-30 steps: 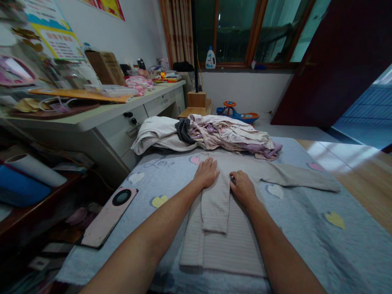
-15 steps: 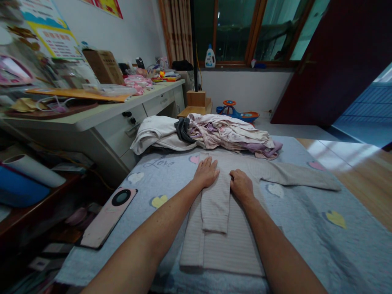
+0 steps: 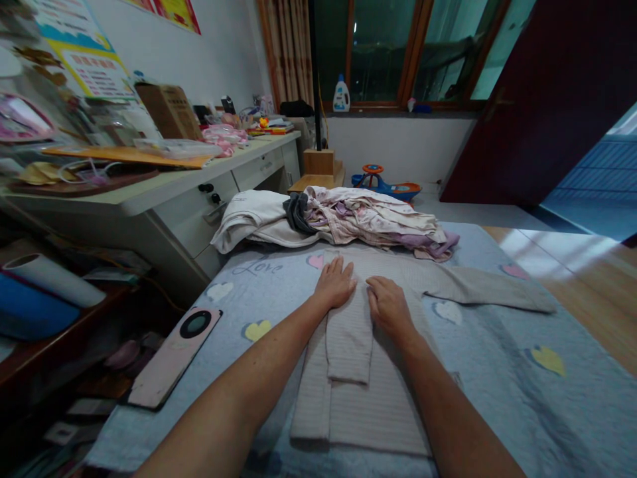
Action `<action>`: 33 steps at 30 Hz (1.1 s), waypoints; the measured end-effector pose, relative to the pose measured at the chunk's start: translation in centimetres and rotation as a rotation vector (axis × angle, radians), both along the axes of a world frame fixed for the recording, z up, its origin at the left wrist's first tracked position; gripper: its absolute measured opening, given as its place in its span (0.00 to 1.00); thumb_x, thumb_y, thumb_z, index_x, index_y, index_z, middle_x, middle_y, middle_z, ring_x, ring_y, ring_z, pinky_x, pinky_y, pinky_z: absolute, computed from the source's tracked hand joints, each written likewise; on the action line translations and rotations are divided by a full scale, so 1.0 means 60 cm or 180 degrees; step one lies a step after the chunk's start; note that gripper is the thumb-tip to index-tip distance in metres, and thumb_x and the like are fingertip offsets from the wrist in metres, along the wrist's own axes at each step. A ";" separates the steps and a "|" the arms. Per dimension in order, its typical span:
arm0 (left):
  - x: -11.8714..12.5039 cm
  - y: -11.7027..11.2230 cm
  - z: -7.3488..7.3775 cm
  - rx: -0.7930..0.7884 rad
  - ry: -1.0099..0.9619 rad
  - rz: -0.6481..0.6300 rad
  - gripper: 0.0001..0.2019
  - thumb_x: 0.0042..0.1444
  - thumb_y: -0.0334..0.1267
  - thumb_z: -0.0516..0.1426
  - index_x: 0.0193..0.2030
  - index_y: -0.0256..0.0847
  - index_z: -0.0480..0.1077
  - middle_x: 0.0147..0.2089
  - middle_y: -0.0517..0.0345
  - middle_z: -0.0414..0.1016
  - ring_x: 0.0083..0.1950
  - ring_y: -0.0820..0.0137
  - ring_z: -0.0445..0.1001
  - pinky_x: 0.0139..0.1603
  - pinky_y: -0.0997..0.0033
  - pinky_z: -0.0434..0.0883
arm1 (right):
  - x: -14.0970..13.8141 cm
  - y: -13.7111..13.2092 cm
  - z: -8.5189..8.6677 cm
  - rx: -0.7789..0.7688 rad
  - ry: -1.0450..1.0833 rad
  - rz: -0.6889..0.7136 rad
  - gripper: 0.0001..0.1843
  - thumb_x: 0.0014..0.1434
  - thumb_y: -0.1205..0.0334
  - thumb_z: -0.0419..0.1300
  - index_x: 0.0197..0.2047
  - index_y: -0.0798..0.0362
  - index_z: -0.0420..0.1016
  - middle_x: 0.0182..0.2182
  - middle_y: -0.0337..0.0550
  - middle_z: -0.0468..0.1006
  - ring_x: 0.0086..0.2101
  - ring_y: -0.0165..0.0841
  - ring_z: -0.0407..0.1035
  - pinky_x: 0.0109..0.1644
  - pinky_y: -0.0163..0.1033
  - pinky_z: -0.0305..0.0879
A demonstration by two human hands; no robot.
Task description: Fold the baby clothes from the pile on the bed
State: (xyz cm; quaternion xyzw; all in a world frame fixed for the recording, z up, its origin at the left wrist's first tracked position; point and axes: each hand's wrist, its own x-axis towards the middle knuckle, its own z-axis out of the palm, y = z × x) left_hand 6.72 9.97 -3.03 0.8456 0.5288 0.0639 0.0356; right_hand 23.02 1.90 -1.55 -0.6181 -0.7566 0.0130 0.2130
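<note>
- Head view: left hand (image 3: 337,284) open, palm down on striped shirt (image 3: 378,411).
- Right hand (image 3: 391,304) half-curled at edge of folded sleeve (image 3: 349,345); grip unclear.
- Forearms (image 3: 279,362) reach forward, converging.

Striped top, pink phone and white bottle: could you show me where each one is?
Striped top (image 3: 350,348): head view, on its folded-over sleeve.
Pink phone (image 3: 170,362): head view, on the middle of its pink back.
White bottle (image 3: 340,100): head view, on its body, under the blue cap.
</note>
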 end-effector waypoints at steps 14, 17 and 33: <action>-0.006 0.062 0.002 -0.0140 0.0034 -0.0143 0.28 0.70 0.49 0.42 0.72 0.38 0.53 0.76 0.45 0.50 0.76 0.57 0.48 0.72 0.47 0.52 | -0.008 -0.015 0.002 -0.1253 -0.0516 -0.0034 0.35 0.69 0.50 0.45 0.74 0.55 0.50 0.74 0.48 0.45 0.71 0.47 0.40 0.71 0.64 0.38; -0.007 0.068 -0.007 -0.0097 0.0010 -0.0116 0.30 0.70 0.51 0.41 0.72 0.38 0.53 0.76 0.44 0.49 0.77 0.58 0.47 0.72 0.46 0.51 | -0.005 -0.018 0.001 -0.1236 -0.0519 -0.0104 0.35 0.69 0.50 0.46 0.74 0.54 0.50 0.73 0.49 0.47 0.71 0.49 0.41 0.70 0.65 0.40; -0.006 0.059 -0.012 0.0111 0.0035 -0.0013 0.28 0.70 0.50 0.41 0.72 0.39 0.55 0.76 0.46 0.51 0.76 0.59 0.49 0.72 0.49 0.52 | -0.051 -0.042 -0.013 -0.0861 -0.0638 0.0345 0.41 0.69 0.46 0.48 0.72 0.69 0.51 0.72 0.62 0.47 0.71 0.47 0.41 0.73 0.52 0.41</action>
